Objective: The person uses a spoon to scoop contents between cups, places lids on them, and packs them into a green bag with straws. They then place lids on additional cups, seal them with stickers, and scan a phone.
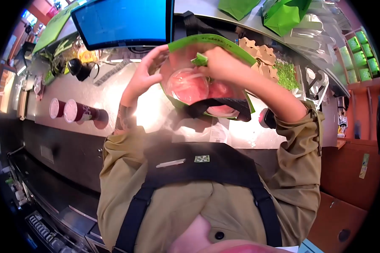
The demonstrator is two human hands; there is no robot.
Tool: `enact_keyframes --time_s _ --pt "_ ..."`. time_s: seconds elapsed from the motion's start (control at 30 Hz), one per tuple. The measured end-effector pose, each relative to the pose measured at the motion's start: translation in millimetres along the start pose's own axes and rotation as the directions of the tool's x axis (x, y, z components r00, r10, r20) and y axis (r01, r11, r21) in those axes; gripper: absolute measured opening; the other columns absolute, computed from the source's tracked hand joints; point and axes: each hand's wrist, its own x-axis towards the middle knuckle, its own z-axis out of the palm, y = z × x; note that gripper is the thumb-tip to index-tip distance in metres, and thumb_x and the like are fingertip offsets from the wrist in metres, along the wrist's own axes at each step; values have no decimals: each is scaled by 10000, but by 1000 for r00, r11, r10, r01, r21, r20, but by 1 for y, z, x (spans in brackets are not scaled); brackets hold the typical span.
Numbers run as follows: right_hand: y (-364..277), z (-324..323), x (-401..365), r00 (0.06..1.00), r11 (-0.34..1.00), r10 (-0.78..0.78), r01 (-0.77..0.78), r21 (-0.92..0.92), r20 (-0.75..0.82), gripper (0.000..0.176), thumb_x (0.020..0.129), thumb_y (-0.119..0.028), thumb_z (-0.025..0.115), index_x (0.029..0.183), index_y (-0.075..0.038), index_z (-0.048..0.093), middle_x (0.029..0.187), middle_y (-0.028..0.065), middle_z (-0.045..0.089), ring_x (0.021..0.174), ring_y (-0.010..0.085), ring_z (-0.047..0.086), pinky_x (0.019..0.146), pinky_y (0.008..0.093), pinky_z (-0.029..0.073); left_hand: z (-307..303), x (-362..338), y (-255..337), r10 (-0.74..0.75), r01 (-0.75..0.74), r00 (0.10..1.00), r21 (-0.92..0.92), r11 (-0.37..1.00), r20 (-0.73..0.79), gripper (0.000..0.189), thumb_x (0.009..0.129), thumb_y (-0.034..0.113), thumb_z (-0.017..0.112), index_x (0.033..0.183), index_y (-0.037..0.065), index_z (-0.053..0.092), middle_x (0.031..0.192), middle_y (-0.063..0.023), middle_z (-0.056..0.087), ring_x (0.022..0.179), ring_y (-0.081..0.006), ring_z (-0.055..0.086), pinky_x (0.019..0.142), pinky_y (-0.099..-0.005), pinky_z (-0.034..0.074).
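Observation:
A green bag (211, 41) with black straps stands wide at the top on the steel counter. Inside it are pink drink cups (188, 87) with clear lids. My left hand (145, 76) is at the bag's left edge, thumb and fingers apart, its fingertips near the rim. Reaching over the bag's mouth from the right, my right hand (221, 65) has its fingers closed on a small green packet (199, 59) above the cups. What the packet contains does not show.
Two dark red cups (76, 111) stand at the left of the counter. A monitor (122, 23) is behind. Brown cardboard cup carriers (261, 59) lie beyond the bag to the right. More green bags (285, 17) and stacked clear lids (314, 33) sit on the upper shelf.

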Motion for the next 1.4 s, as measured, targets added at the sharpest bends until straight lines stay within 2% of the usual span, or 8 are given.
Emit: enact_keyframes --time_s 0.4,0.6,0.7,0.77,0.97,1.17,1.3,1.4 --pt "-34 -16 0 882 987 115 -48 -156 457 583 831 -497 640 846 85 679 837 259 663 789 397 656 752 453 522 19 18 -19 35 -19 985 92 996 -166 825 688 340 667 1375 -11 375 1343 -123 465 1266 -218 428 1087 -341 282" --pt "-58 -27 -66 994 978 22 -43 -203 -104 741 738 -486 712 1217 46 518 1077 237 624 963 362 618 845 406 498 59 -28 -19 181 -151 954 137 979 -238 1082 693 448 725 1490 11 137 1512 -160 238 1385 -291 291 1142 -393 210" --pt "-81 -16 -122 742 974 -228 171 -150 -631 790 621 -492 795 1187 -8 530 1187 180 562 1063 334 549 924 428 431 99 -44 -6 103 1 921 267 964 -376 1174 657 472 755 1484 -26 88 1531 -179 186 1408 -292 240 1155 -404 190" --pt "-89 29 -144 542 979 -202 93 -181 -815 826 580 -513 841 1193 -55 531 1223 158 498 1122 337 476 954 474 387 105 -46 2 36 -91 862 -84 992 -506 1181 663 547 743 1489 -12 110 1515 -200 214 1412 -316 215 1155 -433 164" --pt "-32 144 -156 392 924 -313 -85 -373 -865 817 689 -508 802 1287 -74 454 1264 198 421 1203 355 415 1043 464 334 119 -51 3 109 82 891 392 916 -440 1297 562 305 907 1474 -12 40 1496 -209 181 1382 -332 247 1143 -435 192" --pt "-22 94 -175 228 939 224 210 273 -947 912 588 -397 886 1299 -7 467 1355 201 436 1253 329 435 986 438 404 78 -67 -40 291 -20 917 698 716 -273 1037 623 309 888 1403 -19 289 1366 -192 327 1275 -280 383 1032 -400 359" --pt "-13 85 -157 597 829 396 94 551 -698 1042 543 -286 918 1395 8 395 1380 152 477 1241 266 483 993 412 411 69 -58 -41 356 -104 896 654 749 -266 704 700 242 837 1282 10 516 1228 -149 475 1113 -268 505 919 -365 431" --pt "-20 81 -144 589 801 442 80 594 -676 530 684 -146 831 1157 1 644 1329 160 535 1114 263 590 938 330 456 70 -45 -25 261 2 915 650 760 -308 428 715 141 809 1095 16 655 1075 -118 563 958 -254 557 845 -326 446"
